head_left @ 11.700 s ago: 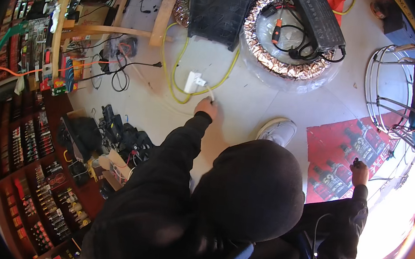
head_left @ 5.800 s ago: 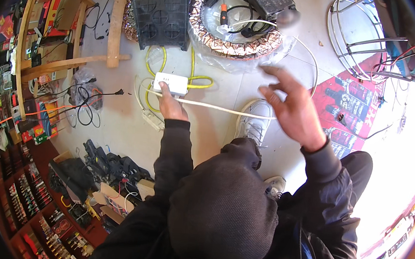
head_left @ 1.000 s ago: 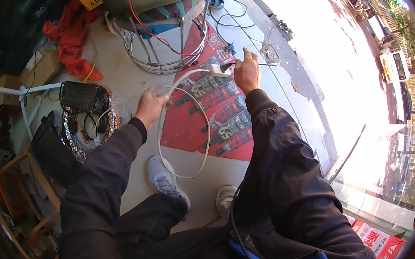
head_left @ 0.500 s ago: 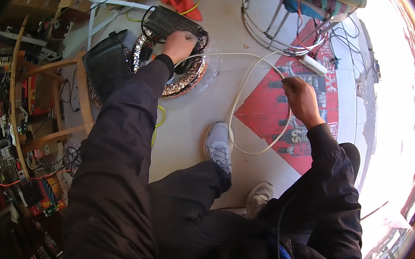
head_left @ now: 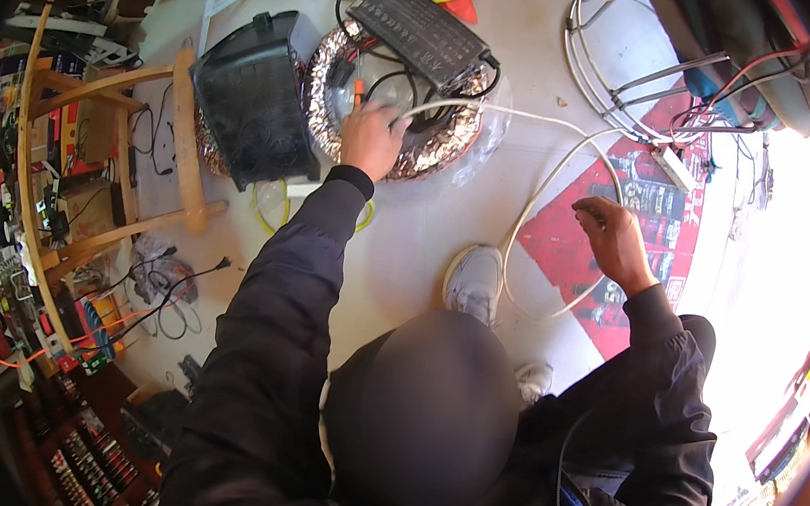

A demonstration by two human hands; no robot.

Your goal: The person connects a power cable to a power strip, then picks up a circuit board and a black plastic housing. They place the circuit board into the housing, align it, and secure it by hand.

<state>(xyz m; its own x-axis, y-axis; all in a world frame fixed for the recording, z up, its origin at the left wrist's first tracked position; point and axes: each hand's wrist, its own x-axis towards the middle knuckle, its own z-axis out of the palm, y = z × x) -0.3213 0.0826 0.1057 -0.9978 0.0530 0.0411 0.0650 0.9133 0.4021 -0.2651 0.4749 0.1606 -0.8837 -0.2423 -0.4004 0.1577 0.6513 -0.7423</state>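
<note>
My left hand [head_left: 372, 141] reaches into a foil-wrapped ring-shaped coil [head_left: 327, 99] on the floor. Its fingers curl at the end of an orange-handled tool [head_left: 358, 90] that looks like a screwdriver. Across the coil rests a black power adapter box [head_left: 421, 32] with black leads, just beyond this hand. A cream-white cable [head_left: 526, 212] runs from beside the left hand and lies in a loose loop to the right. Over the loop hovers my right hand [head_left: 613, 236], thumb and fingers slightly apart with nothing visible between them; the cable passes behind it.
Left of the coil stands a black plastic housing [head_left: 259, 93], beside a wooden frame [head_left: 187, 134]. A wire-ringed metal stand [head_left: 580, 55] is at the far right, near a white power strip [head_left: 673, 169]. Cluttered goods line the left side. My shoe [head_left: 472, 281] is near the loop.
My left hand has left the adapter box and moved to the orange-handled tool inside the coil. My right hand has let go of the cable. The whole view has shifted.
</note>
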